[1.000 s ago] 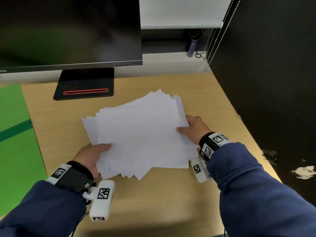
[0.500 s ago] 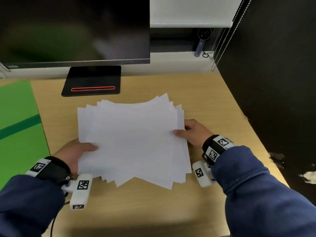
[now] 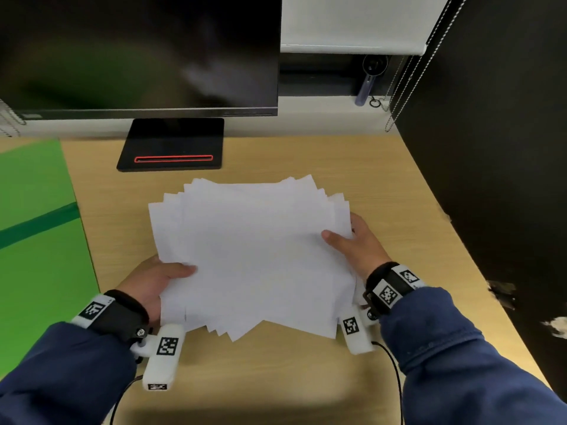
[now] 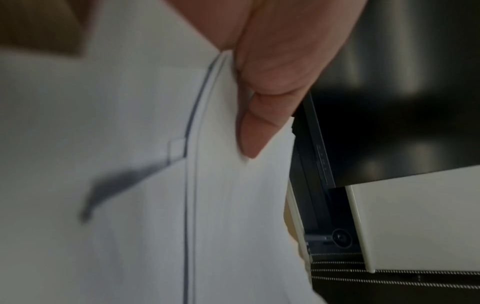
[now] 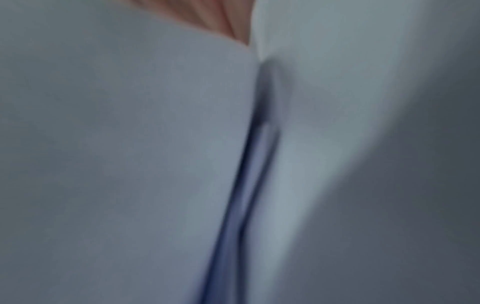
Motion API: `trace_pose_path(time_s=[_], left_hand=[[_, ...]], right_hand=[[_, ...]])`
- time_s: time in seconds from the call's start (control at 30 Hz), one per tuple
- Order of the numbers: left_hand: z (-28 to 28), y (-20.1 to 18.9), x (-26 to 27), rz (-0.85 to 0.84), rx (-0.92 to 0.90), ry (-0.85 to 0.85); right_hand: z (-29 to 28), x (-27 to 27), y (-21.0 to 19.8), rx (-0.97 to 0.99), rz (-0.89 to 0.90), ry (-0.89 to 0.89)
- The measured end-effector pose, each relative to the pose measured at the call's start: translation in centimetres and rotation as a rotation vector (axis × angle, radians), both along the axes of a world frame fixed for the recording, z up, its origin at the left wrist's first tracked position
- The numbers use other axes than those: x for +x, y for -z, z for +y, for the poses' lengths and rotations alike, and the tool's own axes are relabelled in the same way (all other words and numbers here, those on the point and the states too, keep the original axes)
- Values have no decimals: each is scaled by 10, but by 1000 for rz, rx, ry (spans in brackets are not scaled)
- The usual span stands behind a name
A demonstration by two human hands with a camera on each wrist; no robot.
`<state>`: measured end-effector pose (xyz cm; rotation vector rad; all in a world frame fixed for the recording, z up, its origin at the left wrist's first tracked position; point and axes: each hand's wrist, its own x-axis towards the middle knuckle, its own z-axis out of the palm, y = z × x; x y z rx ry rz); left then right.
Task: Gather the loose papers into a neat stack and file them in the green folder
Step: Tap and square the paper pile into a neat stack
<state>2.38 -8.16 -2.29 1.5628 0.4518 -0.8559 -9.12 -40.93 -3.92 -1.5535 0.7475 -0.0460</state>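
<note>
A fanned bundle of white papers [image 3: 251, 256] sits between my hands over the middle of the wooden desk [image 3: 383, 167], its corners splayed at the top and bottom. My left hand [image 3: 153, 280] grips the bundle's left edge, thumb on top and fingers hidden beneath. My right hand [image 3: 356, 243] holds the right edge the same way. The left wrist view shows the thumb [image 4: 262, 98] pressed on the papers [image 4: 130, 185]. Blurred paper [image 5: 130, 144] fills the right wrist view. The green folder [image 3: 33, 240] lies flat at the desk's left side.
A dark monitor [image 3: 138, 53] stands at the back, its black base [image 3: 171, 145] just beyond the papers. A black wall panel [image 3: 497, 148] bounds the desk on the right. Blind cords [image 3: 408, 75] hang at the back right corner.
Both hands have turned the paper bundle clockwise, squaring it to the desk. The sheets look more bunched together than a second ago.
</note>
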Motion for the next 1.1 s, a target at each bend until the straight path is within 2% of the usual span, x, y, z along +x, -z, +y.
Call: trace_pose_path(time_s=[0.1, 0.23, 0.4, 0.53, 0.7, 0.87, 1.0, 1.1], left_hand=[[10, 2, 12, -10, 88, 23], [14, 4, 14, -34, 90, -15], [12, 13, 10, -129, 137, -134], [12, 12, 9, -139, 172, -76], [18, 14, 11, -150, 194, -57], [23, 19, 9, -165, 159, -93], [35, 17, 10, -153, 113, -53], [34, 15, 9, -102, 46, 14]], right_hand=[[-6, -1, -1, 132, 36, 70], [-2, -2, 5, 115, 72, 6], [9, -14, 11, 145, 82, 38], [9, -17, 9, 314, 134, 183], [8, -12, 8, 307, 86, 162], [14, -19, 13, 369, 117, 188], [18, -35, 11, 354, 144, 121], [15, -21, 1, 360, 103, 62]])
